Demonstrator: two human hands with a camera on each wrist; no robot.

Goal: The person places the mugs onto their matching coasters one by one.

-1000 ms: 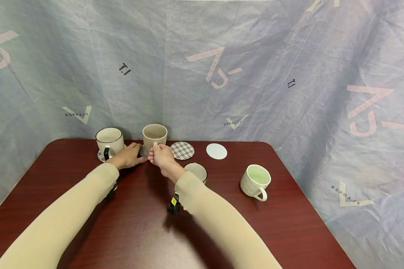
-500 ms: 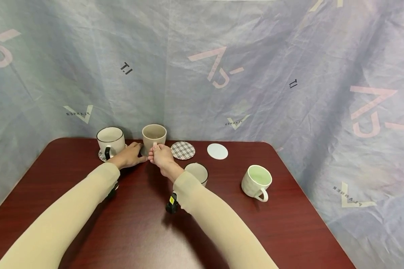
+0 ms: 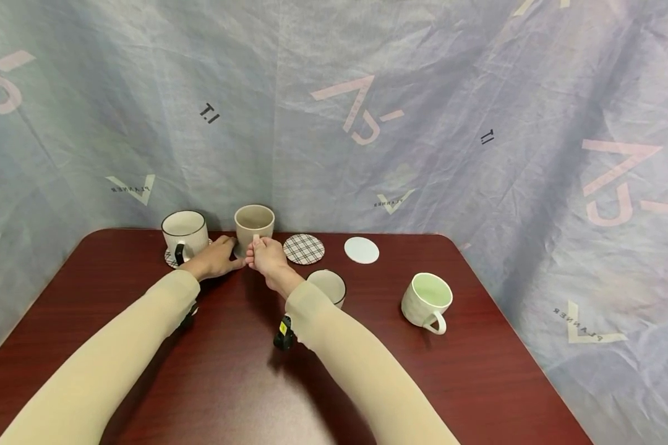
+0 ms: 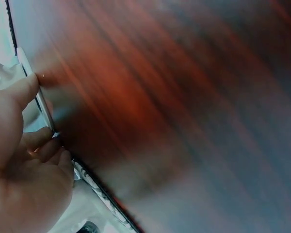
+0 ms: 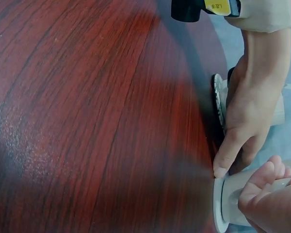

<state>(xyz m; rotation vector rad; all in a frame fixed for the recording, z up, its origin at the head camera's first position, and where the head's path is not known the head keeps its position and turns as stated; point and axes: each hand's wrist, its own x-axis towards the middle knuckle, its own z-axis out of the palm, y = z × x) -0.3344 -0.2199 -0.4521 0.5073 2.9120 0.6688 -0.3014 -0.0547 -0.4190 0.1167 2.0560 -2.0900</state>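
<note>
In the head view, a beige mug (image 3: 247, 232) stands upright near the table's back edge. My right hand (image 3: 268, 258) grips its handle, the thumb on top and the fingers curled. A pale round coaster (image 5: 218, 206) lies under this mug in the right wrist view. My left hand (image 3: 216, 257) is at the left side of the mug, holding the coaster's edge between thumb and fingers; the thumb's tip meets the rim. Close behind that hand, a white ribbed mug (image 3: 182, 230) with black rim and handle sits on a plaid coaster (image 3: 171, 258).
Right of the beige mug lie another plaid coaster (image 3: 304, 250) and a white coaster (image 3: 362, 250). A dark-rimmed white mug (image 3: 328, 284) is partly hidden behind my right sleeve. A white mug with green inside (image 3: 423, 306) stands at the right. A cloth backdrop (image 3: 334, 154) hangs behind the table.
The beige mug has shifted very slightly left against the coasters beside it. Both hands keep their holds, and the head view has turned a touch.
</note>
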